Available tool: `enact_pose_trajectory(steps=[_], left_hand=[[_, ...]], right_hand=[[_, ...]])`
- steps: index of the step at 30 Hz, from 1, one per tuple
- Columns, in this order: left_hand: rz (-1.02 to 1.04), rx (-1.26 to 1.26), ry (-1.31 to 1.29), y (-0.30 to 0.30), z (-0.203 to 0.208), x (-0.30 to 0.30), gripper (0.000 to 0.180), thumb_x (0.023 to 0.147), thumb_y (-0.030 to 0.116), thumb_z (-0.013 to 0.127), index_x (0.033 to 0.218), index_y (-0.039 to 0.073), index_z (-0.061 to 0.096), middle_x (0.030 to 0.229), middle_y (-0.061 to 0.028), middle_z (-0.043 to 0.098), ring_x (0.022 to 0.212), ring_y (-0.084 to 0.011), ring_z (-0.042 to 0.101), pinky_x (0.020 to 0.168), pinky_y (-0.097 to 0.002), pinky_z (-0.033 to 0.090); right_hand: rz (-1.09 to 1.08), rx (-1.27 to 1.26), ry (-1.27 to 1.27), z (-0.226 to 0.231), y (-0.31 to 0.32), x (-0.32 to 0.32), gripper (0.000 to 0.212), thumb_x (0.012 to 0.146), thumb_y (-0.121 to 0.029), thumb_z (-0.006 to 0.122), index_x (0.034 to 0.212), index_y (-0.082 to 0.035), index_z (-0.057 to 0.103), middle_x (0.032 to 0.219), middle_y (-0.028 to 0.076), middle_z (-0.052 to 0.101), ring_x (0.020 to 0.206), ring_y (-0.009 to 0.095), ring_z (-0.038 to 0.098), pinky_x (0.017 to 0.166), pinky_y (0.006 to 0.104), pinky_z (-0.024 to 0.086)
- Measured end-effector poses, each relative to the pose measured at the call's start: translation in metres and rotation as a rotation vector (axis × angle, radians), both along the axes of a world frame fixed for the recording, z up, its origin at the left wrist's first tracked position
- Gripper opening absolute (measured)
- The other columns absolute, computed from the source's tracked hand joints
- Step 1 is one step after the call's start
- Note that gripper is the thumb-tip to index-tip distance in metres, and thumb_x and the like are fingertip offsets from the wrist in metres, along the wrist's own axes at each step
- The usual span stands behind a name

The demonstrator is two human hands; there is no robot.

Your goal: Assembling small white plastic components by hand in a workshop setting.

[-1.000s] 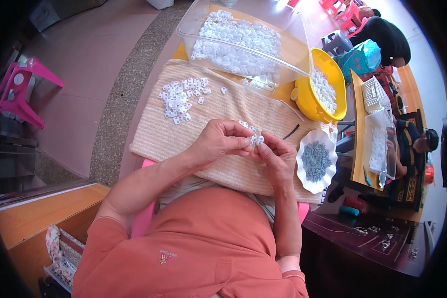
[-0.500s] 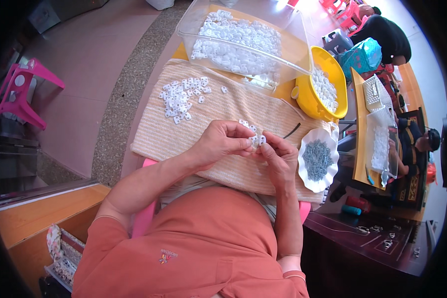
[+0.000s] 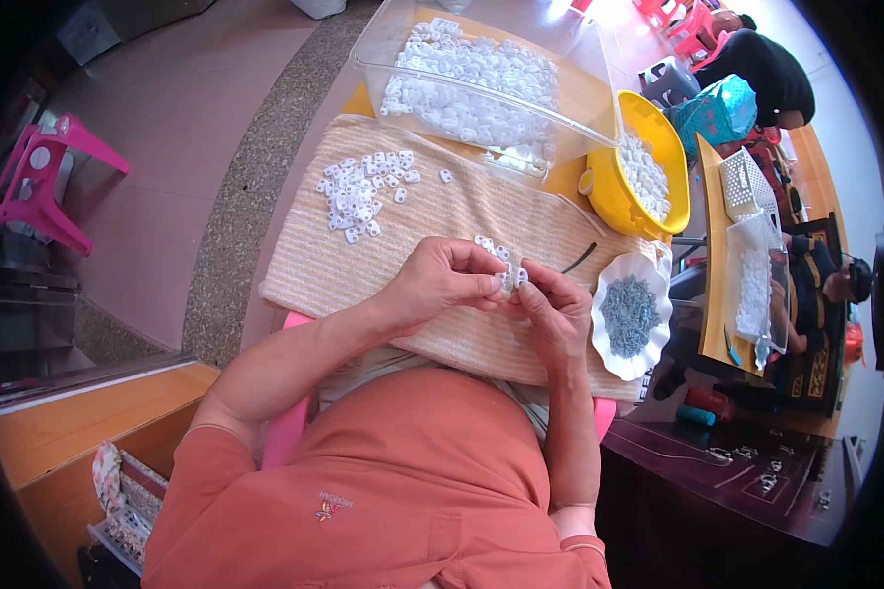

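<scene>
My left hand (image 3: pixel 444 278) and my right hand (image 3: pixel 558 312) meet over a striped towel, fingertips pinched together. Between them sits a small white plastic piece (image 3: pixel 520 277) with dark holes; fingers cover part of it. Just beyond the fingertips, several similar white pieces (image 3: pixel 487 244) lie on the towel (image 3: pixel 304 257). A larger heap of these pieces (image 3: pixel 354 201) is spread over the towel's far left. To the right of my right hand stands a white dish with a wavy rim (image 3: pixel 604 348), holding many small grey metal parts (image 3: pixel 630 314), too small to name surely.
A clear plastic bin (image 3: pixel 584 118) of white pieces stands at the back, beside a yellow basin (image 3: pixel 673 157) of more. A thin black strip (image 3: pixel 580 258) lies near the dish. A pink stool (image 3: pixel 88 147) is at left. Other people (image 3: pixel 771 79) sit at right, near a wooden table (image 3: pixel 714 285).
Both hands stay almost in the same place, still pinching at the white piece, which has turned slightly. The whole view has shifted very slightly.
</scene>
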State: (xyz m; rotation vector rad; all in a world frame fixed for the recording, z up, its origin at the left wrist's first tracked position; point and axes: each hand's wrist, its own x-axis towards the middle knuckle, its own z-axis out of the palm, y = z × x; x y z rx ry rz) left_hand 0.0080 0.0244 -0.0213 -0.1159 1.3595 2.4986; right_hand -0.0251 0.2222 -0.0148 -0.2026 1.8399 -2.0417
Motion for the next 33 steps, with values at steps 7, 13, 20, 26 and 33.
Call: enact_pose_trajectory(steps=[7,13,20,26,33], left_hand=[[-0.006,-0.014,-0.01,0.0,-0.0015,-0.0002,0.02,0.087,0.001,0.065,0.106,-0.005,0.063,0.089,-0.0102,0.068,0.076,-0.0133,0.065,0.069,-0.0252,0.055],[-0.013,-0.035,-0.014,0.0006,-0.0026,0.0003,0.02,0.087,0.002,0.065,0.106,-0.005,0.063,0.089,-0.0096,0.068,0.075,-0.0129,0.065,0.068,-0.0249,0.055],[-0.014,-0.039,-0.001,0.0012,-0.0042,0.0003,0.02,0.087,0.003,0.065,0.106,-0.005,0.063,0.09,-0.009,0.067,0.076,-0.0127,0.065,0.069,-0.0248,0.055],[-0.018,-0.052,-0.017,0.0017,-0.0009,0.0007,0.02,0.087,0.002,0.065,0.106,-0.005,0.064,0.091,-0.0092,0.067,0.077,-0.013,0.065,0.069,-0.0249,0.056],[-0.018,-0.041,-0.026,0.0024,-0.0021,0.0007,0.02,0.087,0.002,0.065,0.106,-0.005,0.064,0.091,-0.0097,0.067,0.077,-0.0131,0.065,0.069,-0.025,0.056]], right_hand=[[0.021,0.015,0.005,0.0015,0.0007,-0.0002,0.03,0.089,-0.004,0.064,0.117,0.006,0.061,0.096,0.012,0.068,0.079,0.016,0.066,0.074,0.0316,0.058],[0.034,0.064,0.021,0.0025,0.0021,-0.0004,0.03,0.09,-0.005,0.063,0.117,0.006,0.06,0.095,0.012,0.068,0.079,0.016,0.066,0.074,0.0315,0.058],[0.04,0.056,0.028,0.0041,0.0022,-0.0007,0.029,0.09,-0.005,0.063,0.117,0.006,0.061,0.098,0.012,0.067,0.079,0.016,0.066,0.074,0.0314,0.058],[0.037,0.038,0.024,0.0031,0.003,-0.0001,0.029,0.09,-0.005,0.063,0.116,0.005,0.062,0.099,0.012,0.067,0.079,0.016,0.066,0.073,0.03,0.057],[0.03,0.062,-0.004,0.0028,0.0042,0.0003,0.029,0.09,-0.005,0.062,0.117,0.006,0.061,0.098,0.012,0.068,0.078,0.016,0.066,0.072,0.0287,0.057]])
